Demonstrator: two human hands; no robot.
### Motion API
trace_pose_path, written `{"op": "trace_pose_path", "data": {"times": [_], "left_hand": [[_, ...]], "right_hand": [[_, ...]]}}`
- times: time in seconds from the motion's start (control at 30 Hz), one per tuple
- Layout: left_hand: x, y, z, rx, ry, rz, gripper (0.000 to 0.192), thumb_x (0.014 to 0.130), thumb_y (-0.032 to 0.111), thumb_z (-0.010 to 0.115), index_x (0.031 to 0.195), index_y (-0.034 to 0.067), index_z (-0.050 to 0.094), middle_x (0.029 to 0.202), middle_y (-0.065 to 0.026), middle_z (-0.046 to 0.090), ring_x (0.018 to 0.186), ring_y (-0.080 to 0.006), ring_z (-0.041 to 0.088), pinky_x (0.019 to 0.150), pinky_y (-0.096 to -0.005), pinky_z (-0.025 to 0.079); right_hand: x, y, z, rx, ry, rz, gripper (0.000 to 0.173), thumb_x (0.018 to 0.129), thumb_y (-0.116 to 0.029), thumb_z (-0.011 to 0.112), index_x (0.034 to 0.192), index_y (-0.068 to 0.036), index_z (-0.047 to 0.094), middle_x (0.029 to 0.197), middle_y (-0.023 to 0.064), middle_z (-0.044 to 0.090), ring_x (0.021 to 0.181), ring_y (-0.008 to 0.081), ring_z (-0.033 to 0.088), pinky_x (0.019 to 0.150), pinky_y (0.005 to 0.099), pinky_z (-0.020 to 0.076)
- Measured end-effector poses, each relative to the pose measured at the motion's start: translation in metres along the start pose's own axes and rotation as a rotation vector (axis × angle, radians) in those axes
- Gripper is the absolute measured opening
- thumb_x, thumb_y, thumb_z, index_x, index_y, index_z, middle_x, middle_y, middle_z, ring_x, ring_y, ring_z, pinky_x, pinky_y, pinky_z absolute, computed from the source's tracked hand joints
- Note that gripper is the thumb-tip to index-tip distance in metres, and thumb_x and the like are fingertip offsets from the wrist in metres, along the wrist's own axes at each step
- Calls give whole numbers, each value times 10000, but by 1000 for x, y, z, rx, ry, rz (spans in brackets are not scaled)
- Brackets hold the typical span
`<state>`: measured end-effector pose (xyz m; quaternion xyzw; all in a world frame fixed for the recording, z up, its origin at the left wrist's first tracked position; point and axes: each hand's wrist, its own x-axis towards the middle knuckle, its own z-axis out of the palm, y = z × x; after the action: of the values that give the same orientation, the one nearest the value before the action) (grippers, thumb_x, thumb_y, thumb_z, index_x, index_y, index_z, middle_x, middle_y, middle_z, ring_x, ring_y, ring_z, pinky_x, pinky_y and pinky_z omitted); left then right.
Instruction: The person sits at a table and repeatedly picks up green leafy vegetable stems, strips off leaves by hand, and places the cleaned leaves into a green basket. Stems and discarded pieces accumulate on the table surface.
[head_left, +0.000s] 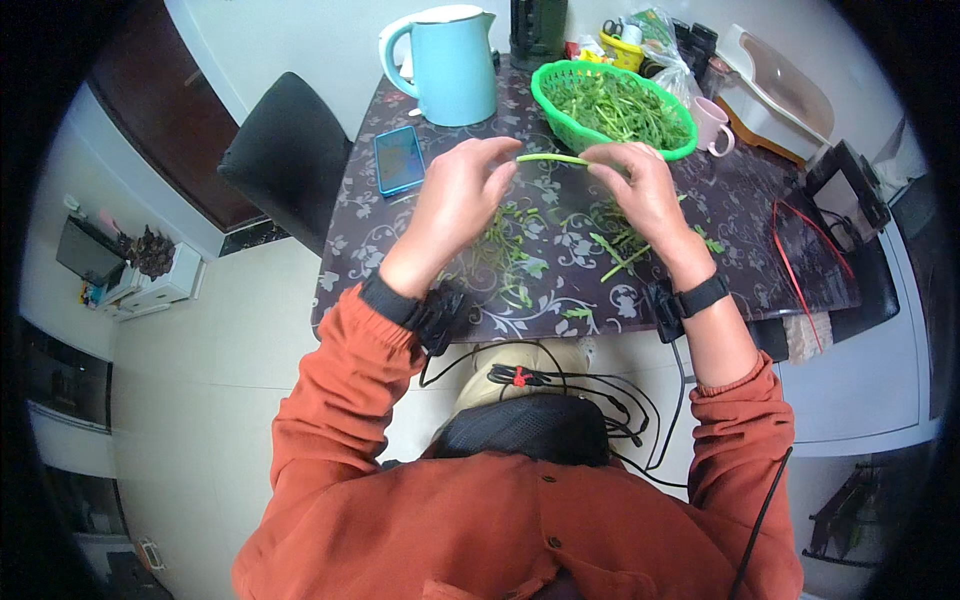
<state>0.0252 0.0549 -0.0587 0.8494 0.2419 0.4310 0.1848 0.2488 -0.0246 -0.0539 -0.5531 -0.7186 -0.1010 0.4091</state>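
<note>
A bare, pale-green stem (553, 158) stretches between my two hands above the table. Its right end is pinched between the thumb and fingers of my right hand (637, 180). The left end meets the fingertips of my left hand (465, 184), where thumb and forefinger close around its tip. Beneath and between my wrists lie small green trimmings (506, 240) on the left. More leafy stems (626, 244) rest below my right hand, partly hidden by it. Just beyond, a bright green plastic basket (559, 127) holds a heap of leafy greens (611, 105).
On the dark floral tabletop (555, 300) stand a light-blue kettle (455, 71), a phone (399, 160) and a pink mug (709, 124). A yellow basket (621, 54) sits at the back. Red cord (784, 255) hangs at right. Black cables (570, 382) run from my wristbands over my lap.
</note>
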Motion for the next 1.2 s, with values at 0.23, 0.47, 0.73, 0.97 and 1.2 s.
{"op": "trace_pose_path", "data": {"times": [0.23, 0.47, 0.73, 0.97, 1.2], "left_hand": [[19, -13, 9, 114, 52, 71, 164, 822, 116, 607, 939, 14, 659, 778, -171, 634, 697, -307, 625, 630, -361, 480], [15, -35, 32, 193, -6, 78, 142, 825, 144, 535, 813, 12, 588, 734, -173, 572, 696, -362, 581, 624, -428, 462], [8, -54, 40, 11, -11, 46, 174, 739, 153, 535, 675, -9, 527, 674, -172, 557, 636, -369, 555, 560, -426, 437], [5, -57, 40, -723, -140, -98, 175, 781, 150, 494, 686, 6, 525, 618, -33, 483, 592, -122, 461, 544, -290, 368], [6, -61, 26, -683, -148, -196, 196, 876, 180, 493, 852, 42, 631, 704, 18, 534, 677, -70, 459, 597, -206, 373]], "right_hand": [[10, -11, 3, 5, 67, 70, 112, 767, -148, 671, 854, -81, 690, 793, 86, 668, 775, 268, 604, 773, 382, 435], [4, -6, 11, -141, 6, 105, 120, 763, -149, 673, 865, -92, 701, 792, 77, 669, 789, 258, 597, 822, 372, 413], [3, -2, 23, -186, -65, 75, 114, 767, -157, 673, 865, -110, 707, 794, 56, 672, 808, 235, 600, 841, 367, 394], [-6, 15, 25, -156, -28, 99, 109, 787, -169, 662, 860, -97, 700, 801, 63, 673, 792, 239, 604, 817, 360, 405], [-22, 16, 20, 199, 35, 405, 144, 833, -110, 628, 935, -18, 668, 869, 86, 675, 806, 175, 618, 768, 294, 467]]}}
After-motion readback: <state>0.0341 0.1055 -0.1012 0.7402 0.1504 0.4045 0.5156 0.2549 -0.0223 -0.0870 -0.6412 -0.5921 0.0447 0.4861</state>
